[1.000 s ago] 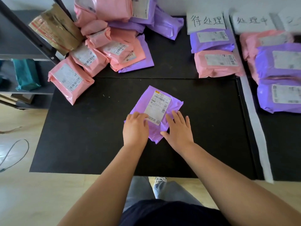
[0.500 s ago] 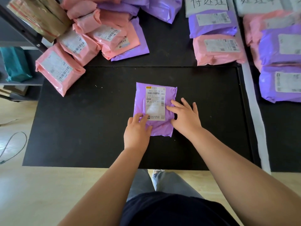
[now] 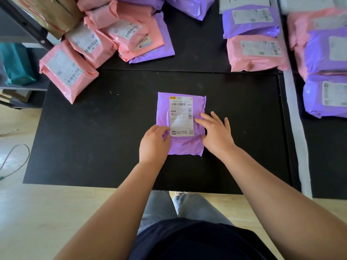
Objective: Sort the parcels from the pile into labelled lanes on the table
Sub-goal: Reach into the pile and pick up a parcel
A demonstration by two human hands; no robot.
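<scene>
On the table (image 3: 93,137): label check
The purple parcel (image 3: 185,145) is best kept flat (left hand (image 3: 154,145) curled on edge, right hand (image 3: 216,134) spread open).

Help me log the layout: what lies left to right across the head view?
teal bag on the shelf → pink plastic parcel at the table's left edge → left hand → centre purple plastic parcel → right hand → white tape strip → purple plastic parcel beyond the strip

One wide-angle head camera looks steeply down and forward, close over the black table (image 3: 84,147)
</scene>
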